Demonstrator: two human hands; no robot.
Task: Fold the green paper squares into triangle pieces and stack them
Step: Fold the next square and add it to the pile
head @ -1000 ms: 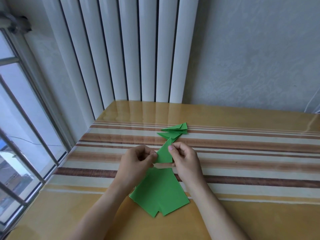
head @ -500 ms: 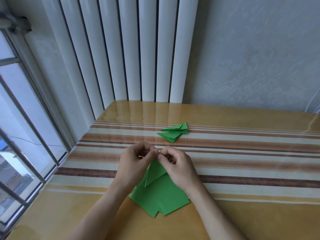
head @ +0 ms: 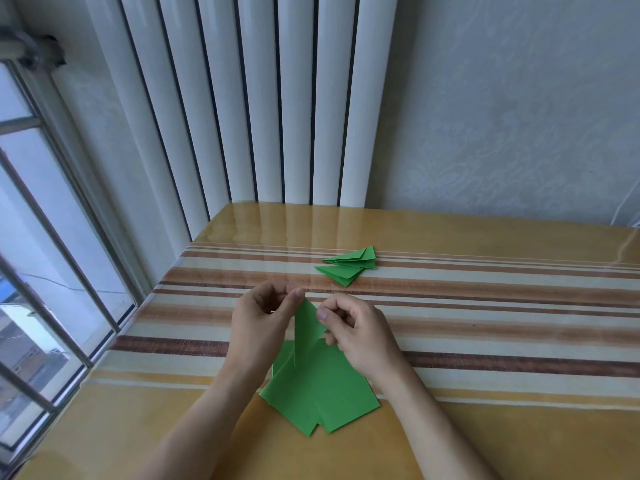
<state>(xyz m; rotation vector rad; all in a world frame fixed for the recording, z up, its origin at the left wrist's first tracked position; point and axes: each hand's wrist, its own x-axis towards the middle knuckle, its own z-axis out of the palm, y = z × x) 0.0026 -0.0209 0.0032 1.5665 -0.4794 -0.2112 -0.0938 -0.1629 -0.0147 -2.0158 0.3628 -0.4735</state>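
Folding over the flat squares.
My left hand (head: 258, 322) and right hand (head: 353, 332) both pinch one folded green piece (head: 308, 323) above the square stack (head: 318, 393); finished triangles (head: 349, 266) lie farther back on the worktop (head: 485, 341).

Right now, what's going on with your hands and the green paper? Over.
Both hands grip one folded green piece. Flat squares underneath, triangle pile beyond. Nothing in the way.

**Bare hands, bare forearms**

We are seeing two bare forearms entering from the lower edge, with no sleeve showing on either. The left hand (head: 258, 327) and the right hand (head: 360, 336) are wearing no gloves, rings or watch; fingernails are looking short and plain.
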